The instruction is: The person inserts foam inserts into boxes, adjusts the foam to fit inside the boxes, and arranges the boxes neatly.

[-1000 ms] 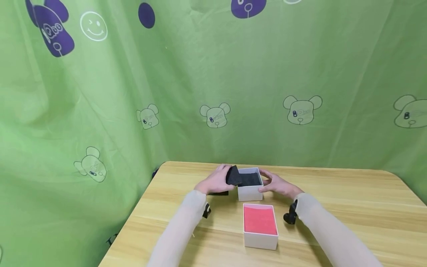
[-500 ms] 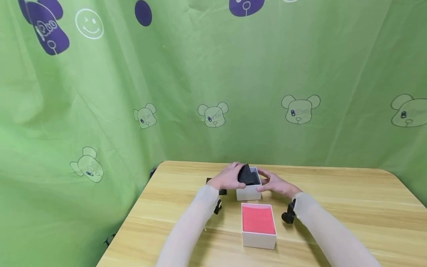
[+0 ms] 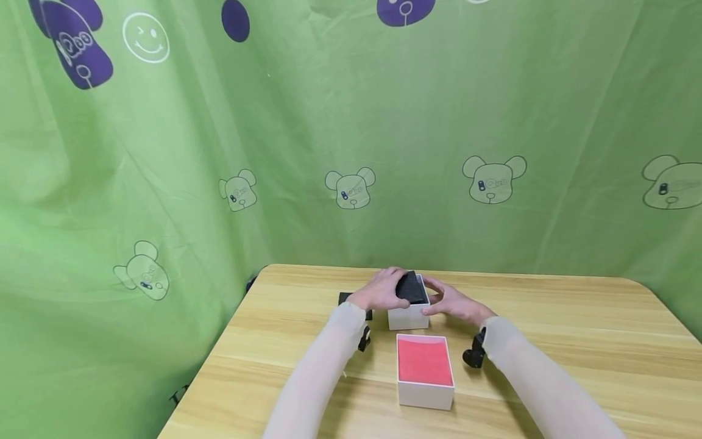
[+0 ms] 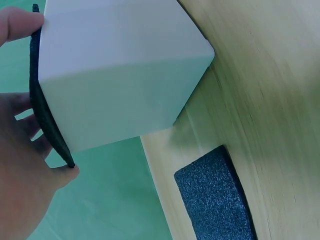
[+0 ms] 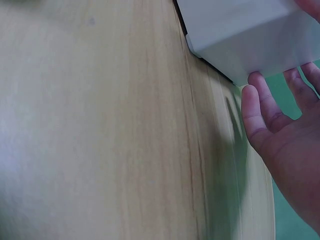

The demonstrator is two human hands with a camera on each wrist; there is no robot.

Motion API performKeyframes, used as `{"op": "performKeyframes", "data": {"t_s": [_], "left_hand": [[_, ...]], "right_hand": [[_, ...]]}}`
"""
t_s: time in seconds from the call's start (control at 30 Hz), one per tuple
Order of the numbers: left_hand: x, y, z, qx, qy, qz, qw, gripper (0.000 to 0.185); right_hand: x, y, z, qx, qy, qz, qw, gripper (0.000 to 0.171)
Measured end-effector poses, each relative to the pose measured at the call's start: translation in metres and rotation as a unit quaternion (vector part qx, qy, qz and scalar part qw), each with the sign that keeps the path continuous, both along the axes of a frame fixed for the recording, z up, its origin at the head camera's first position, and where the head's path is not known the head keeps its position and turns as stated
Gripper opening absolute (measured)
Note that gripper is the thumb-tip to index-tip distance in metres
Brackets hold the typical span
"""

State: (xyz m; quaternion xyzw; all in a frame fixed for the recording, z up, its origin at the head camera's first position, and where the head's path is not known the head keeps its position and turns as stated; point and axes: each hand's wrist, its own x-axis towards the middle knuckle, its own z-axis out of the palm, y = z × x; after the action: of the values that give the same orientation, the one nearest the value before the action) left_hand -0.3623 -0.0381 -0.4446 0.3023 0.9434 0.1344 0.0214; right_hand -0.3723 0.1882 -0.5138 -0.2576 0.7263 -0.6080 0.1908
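A small white box (image 3: 408,318) stands on the table between both hands. My left hand (image 3: 378,291) pinches a thin black foam sheet (image 3: 412,288) by its edges, thumb in front and fingers behind. The sheet lies over the box's open top; in the left wrist view the foam (image 4: 44,110) bows slightly along the rim. My right hand (image 3: 457,305) grips the right side of the box, its thumb at the front and its fingertips (image 5: 256,80) at the far side. The inside of the box is mostly hidden by the sheet and left hand.
A second white box (image 3: 425,396) with a red foam insert (image 3: 424,361) stands nearer on the table (image 3: 548,341). Another black foam piece (image 4: 215,200) lies left of the far box, partly behind the left arm. A green curtain (image 3: 417,231) hangs behind the table.
My left hand has carried the black foam sheet rightward from beside the box onto its open top, and the sheet now lies lower. The right hand has kept its hold on the box.
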Motion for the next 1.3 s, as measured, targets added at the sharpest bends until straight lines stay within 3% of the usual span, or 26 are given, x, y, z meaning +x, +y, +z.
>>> {"op": "performKeyframes", "data": {"t_s": [1.03,1.3], "left_hand": [[-0.001,0.007,-0.009,0.004,-0.022,-0.014,0.9997,0.075],[-0.001,0.003,-0.008,0.025,-0.021,-0.034,0.9989,0.066]], "right_hand": [[0.002,-0.001,-0.001,0.006,-0.003,-0.006,1.000,0.095],[0.002,0.001,0.000,0.015,0.002,-0.010,1.000,0.095]]}}
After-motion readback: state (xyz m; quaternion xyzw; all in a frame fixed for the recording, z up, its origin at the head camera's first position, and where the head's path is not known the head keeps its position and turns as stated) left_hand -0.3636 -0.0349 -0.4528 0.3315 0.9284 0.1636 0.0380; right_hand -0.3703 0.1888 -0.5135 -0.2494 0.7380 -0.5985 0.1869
